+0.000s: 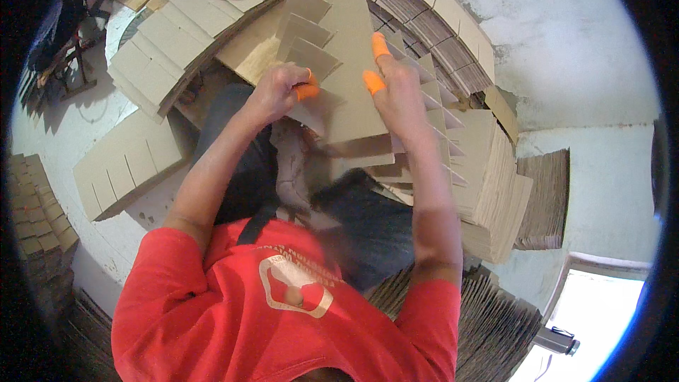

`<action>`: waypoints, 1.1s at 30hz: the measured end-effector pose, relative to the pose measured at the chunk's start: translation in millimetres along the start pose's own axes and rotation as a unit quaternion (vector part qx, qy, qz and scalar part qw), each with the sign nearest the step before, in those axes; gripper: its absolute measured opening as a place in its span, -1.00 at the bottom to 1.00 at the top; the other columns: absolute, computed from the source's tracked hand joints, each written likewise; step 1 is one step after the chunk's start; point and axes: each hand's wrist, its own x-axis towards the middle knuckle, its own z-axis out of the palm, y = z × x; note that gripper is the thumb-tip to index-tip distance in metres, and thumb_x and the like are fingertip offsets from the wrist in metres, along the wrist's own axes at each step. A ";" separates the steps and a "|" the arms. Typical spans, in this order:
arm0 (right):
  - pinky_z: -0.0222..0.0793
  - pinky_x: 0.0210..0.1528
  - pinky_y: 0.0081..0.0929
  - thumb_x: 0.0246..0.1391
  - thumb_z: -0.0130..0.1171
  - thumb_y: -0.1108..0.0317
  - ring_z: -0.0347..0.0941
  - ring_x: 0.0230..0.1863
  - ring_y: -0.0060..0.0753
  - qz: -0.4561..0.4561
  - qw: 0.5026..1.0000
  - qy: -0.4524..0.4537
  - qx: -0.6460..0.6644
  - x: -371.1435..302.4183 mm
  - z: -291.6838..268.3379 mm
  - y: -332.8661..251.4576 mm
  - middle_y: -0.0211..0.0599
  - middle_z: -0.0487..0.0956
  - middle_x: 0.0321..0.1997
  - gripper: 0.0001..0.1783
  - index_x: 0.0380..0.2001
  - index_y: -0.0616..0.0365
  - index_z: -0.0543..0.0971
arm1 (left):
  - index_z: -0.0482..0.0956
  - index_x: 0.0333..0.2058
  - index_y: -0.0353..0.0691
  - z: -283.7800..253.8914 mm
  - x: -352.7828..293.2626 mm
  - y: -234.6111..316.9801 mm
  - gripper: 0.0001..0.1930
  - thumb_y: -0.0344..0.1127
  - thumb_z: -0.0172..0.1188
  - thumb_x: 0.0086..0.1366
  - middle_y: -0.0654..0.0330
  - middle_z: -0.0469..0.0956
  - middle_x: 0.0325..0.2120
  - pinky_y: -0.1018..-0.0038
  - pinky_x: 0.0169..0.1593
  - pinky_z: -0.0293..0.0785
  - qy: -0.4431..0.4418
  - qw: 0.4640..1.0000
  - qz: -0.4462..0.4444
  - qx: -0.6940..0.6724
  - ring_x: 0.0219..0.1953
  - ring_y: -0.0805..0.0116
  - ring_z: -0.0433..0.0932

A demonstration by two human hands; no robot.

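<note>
In front of me stands a partly interlocked cardboard divider, a tall tan panel with slotted cross strips sticking out on both sides. My left hand is closed at its left side, orange covers on the fingertips, pinching the edge of a cardboard cross strip. Over the panel's right edge lies my right hand. Its thumb and index finger, both in orange covers, are apart with the panel's edge between them; the other fingers are mostly hidden.
Stacked slotted cardboard sheets lie at the far left, with another slotted stack nearer. More cardboard stacks line the wall at the far right. Beside my right forearm stands a tall cardboard pile. Dark-edged sheets fill the lower right.
</note>
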 end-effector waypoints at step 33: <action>0.44 -0.20 -0.05 0.21 0.07 0.13 0.55 -0.21 0.13 0.093 0.992 -0.068 0.048 -94.2 6.6 66.5 0.15 0.60 -0.33 -0.62 -0.15 0.28 0.50 | 0.03 0.35 -0.15 38.8 74.1 -12.3 -0.11 -0.09 0.26 0.10 0.08 0.13 0.33 0.12 0.41 -0.16 -0.113 0.931 0.181 0.295 0.40 0.10 0.00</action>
